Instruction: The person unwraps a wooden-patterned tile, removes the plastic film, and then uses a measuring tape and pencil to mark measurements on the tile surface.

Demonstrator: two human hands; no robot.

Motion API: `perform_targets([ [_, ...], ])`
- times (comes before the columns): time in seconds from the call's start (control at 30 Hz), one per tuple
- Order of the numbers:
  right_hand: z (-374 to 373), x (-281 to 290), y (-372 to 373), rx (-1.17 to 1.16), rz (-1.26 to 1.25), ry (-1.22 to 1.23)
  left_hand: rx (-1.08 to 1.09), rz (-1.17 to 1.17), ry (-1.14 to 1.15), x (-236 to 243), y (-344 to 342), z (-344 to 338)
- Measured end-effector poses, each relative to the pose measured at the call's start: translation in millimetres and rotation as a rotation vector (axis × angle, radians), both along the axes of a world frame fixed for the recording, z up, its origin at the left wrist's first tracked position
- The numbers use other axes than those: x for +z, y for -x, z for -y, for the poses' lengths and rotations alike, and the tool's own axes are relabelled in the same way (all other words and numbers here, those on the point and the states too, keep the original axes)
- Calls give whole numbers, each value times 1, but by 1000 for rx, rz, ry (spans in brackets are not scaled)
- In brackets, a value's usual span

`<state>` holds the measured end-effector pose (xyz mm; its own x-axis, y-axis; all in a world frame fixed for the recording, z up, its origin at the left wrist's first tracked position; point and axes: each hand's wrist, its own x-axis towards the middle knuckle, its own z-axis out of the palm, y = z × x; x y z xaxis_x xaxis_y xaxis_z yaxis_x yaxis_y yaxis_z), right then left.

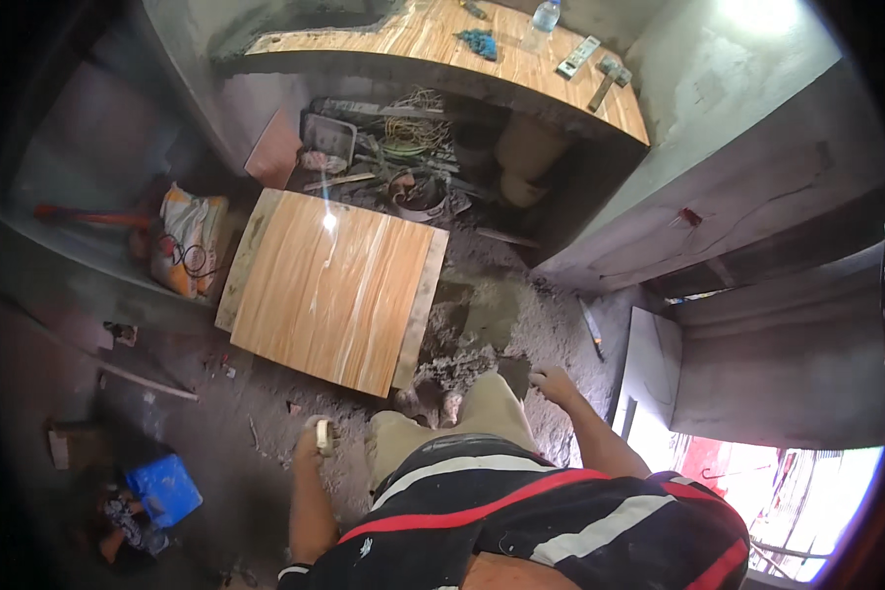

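My left hand hangs beside my left leg, closed round a small pale object with a rounded edge whose kind I cannot make out. Off my right knee, my right hand is closed with its fingers curled; whatever they may hold is too small or hidden to name. A dark grey patch shows beside that hand, unclear in kind. In front of me lies a large glossy tile with a wood-grain pattern, on top of a dusty pale slab that sticks out at both sides. Neither hand touches the tile.
Ahead runs a wood-patterned counter with a water bottle, blue cloth, level and hammer. Debris and a round pan sit beneath. A sack stands left, a blue container nearer. A long-bladed tool lies right.
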<state>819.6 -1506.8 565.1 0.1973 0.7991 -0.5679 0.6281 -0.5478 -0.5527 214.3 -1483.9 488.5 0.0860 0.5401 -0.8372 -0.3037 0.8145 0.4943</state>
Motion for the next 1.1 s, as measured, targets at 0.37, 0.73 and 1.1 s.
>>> perform_targets([
  [0.37, -252, 148, -6, -192, 322, -706, 583, -114, -101, -9, 81, 55],
  [0.73, -651, 239, -242, -291, 535, -721, 593, -337, 293, -34, 86, 124],
  [1.1, -1018, 171, -443, 355, 555, -677, -267, -1315, 146, -6, -273, -39],
])
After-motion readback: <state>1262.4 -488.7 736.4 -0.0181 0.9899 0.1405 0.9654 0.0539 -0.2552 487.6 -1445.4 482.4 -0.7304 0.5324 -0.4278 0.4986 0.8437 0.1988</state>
